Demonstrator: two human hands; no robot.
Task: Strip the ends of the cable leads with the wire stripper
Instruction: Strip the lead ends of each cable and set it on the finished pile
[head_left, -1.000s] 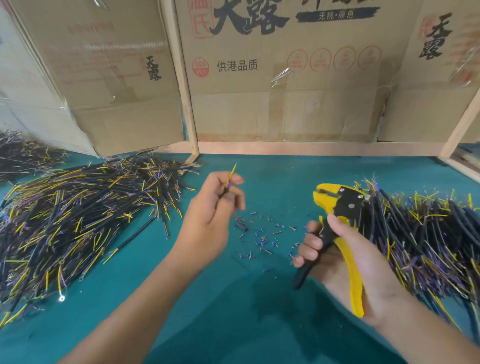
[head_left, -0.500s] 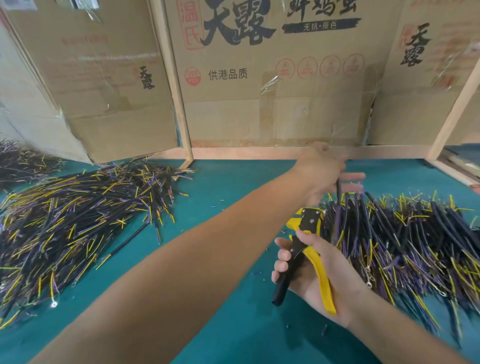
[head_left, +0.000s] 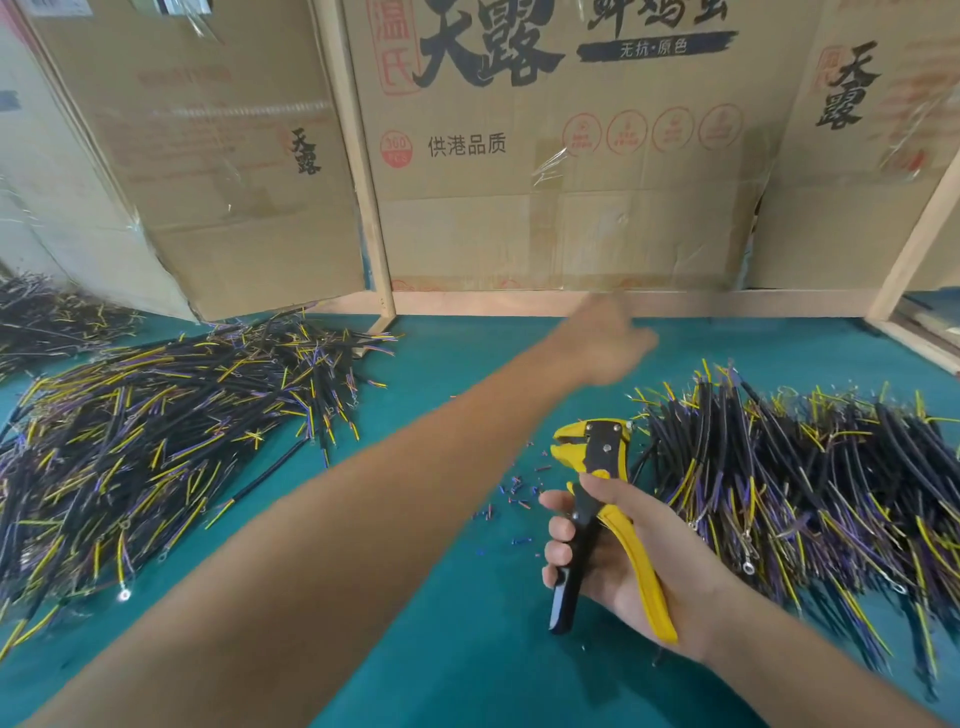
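Observation:
My right hand (head_left: 639, 566) grips the handles of a yellow and black wire stripper (head_left: 597, 452), its jaws pointing up and away from me over the green table (head_left: 467, 649). My left arm reaches across in front of it. My left hand (head_left: 605, 343) is blurred, above the table near the back wall and just left of the right pile of black cables with yellow and purple leads (head_left: 805, 483). No cable shows in that hand. A larger pile of the same cables (head_left: 156, 431) lies at the left.
Small blue and red insulation scraps (head_left: 514, 493) are scattered left of the stripper. Cardboard boxes (head_left: 545, 156) and a wooden frame post (head_left: 358, 156) wall off the back. Another cable heap (head_left: 47, 317) sits at the far left.
My left hand held a cable up at the centre, then swung right to the right pile. It now hovers blurred a little left of where it was. The stripper stayed in my right hand.

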